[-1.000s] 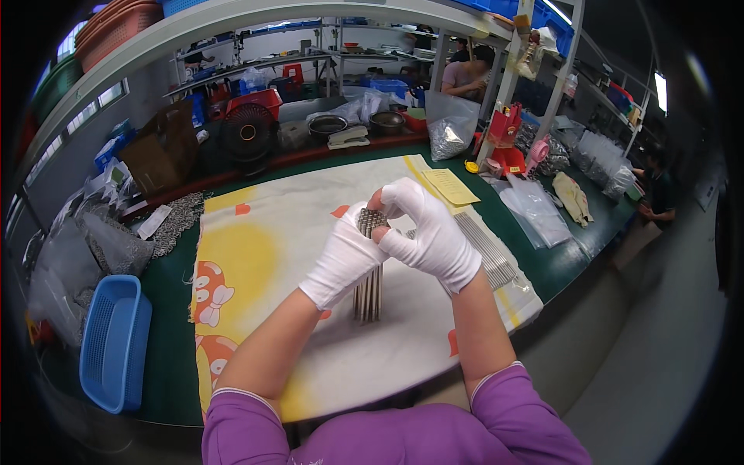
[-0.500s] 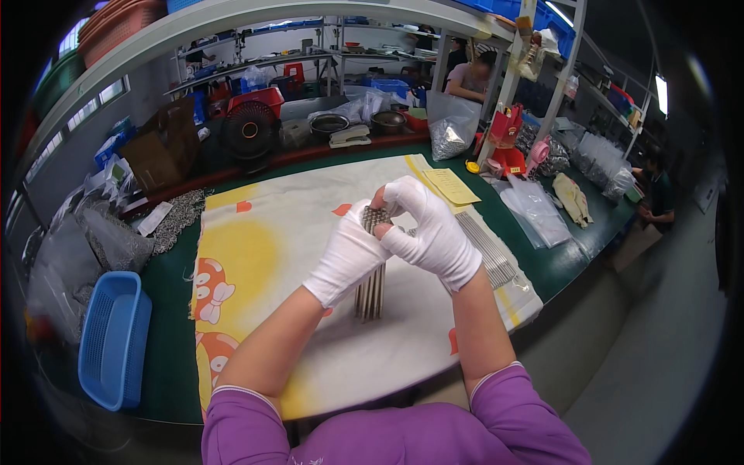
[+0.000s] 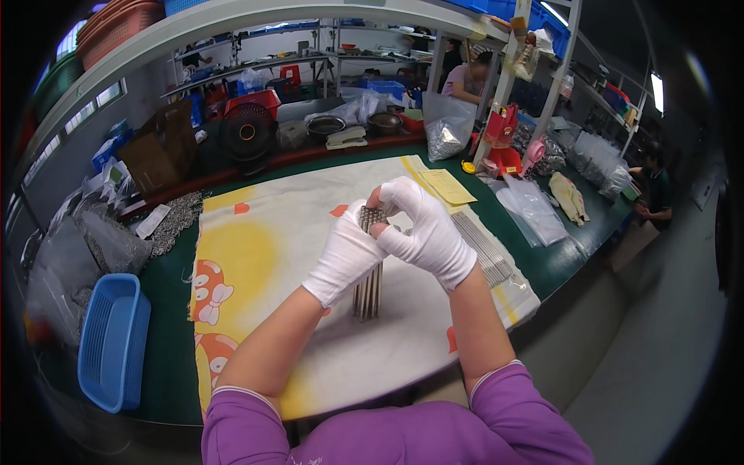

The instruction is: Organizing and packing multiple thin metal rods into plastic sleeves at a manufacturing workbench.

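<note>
An upright bundle of thin metal rods stands in front of me, its lower ends at the cloth. My left hand, in a white glove, is closed around the upper part of the bundle. My right hand, gloved with bare thumb and index tips, curls over from the right. Its thumb and index finger press on either side of the bundle's top, where the rod ends show packed together. More metal rods lie side by side on the patterned cloth, right of my right hand.
A blue plastic basket sits at the left, near bagged metal parts and a loose heap of them. A yellow paper sheet and clear bags lie to the right. Behind stand a black fan and metal bowls. Co-workers sit farther off.
The view has shifted very slightly. Both hands keep the same hold on the rod bundle, with no clear movement of the fingers.
</note>
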{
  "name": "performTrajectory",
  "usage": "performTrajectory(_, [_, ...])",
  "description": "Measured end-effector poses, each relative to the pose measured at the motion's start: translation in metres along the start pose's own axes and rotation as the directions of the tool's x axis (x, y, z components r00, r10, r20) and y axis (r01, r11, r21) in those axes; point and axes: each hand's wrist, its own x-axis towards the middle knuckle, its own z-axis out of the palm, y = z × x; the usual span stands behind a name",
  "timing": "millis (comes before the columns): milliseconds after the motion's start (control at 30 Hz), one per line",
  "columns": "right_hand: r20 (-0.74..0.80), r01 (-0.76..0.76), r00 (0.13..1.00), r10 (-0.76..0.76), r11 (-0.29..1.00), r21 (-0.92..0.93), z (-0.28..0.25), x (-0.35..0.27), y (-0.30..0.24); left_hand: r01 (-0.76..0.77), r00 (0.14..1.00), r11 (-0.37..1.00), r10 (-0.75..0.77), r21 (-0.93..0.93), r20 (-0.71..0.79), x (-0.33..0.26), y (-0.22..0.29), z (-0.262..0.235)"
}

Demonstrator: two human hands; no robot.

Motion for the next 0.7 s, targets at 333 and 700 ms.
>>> performTrajectory(333, [0.003, -0.025, 1.0, 0.025, 1.0, 0.002, 0.002, -0.001, 0.002, -0.042, 0.999, 0.995, 0.044, 0.094, -0.015, 0.002, -0.003, -0.001])
performTrajectory(700, [-0.006, 0.031, 1.0, -0.031, 0.999, -0.017, 0.002, -0.001, 0.002, -0.089, 0.995, 0.991, 0.092, 0.096, -0.033, 0.005, -0.016, -0.003])
